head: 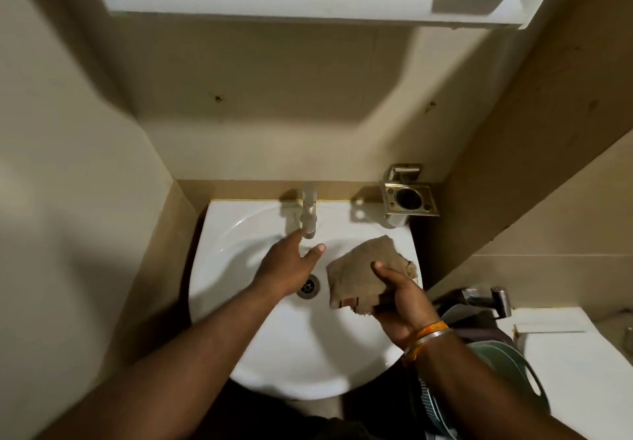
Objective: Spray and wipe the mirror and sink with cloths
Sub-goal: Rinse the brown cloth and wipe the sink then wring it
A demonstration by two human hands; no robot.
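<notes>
The person's left hand [289, 263] reaches out over the white sink [239, 354], its fingers fairly straight and spread, holding nothing. The fingertips lie at the spout of the metal tap [309, 211], which rises from the back rim of the basin; whether they actually touch it cannot be told. Under the wrist of that hand sits the round metal drain [310, 287] in the bottom of the bowl.

To the right of the drain, the right hand [400, 302] holds a crumpled brown cloth [363, 277] above the right part of the basin, the thumb pressed on top of the fabric and the other fingers curled beneath it (one frayed corner sticks out at the right). An orange and silver bangle [426, 336] circles that wrist.

Further right, a square metal holder [409, 199] is fixed to the wall just beside the sink's back corner. Right again, a hand sprayer [498, 299] hangs by the wall, near a white toilet tank [575, 371]. The lower edge of the white-framed mirror cabinet [308, 1] spans the top of the view.
</notes>
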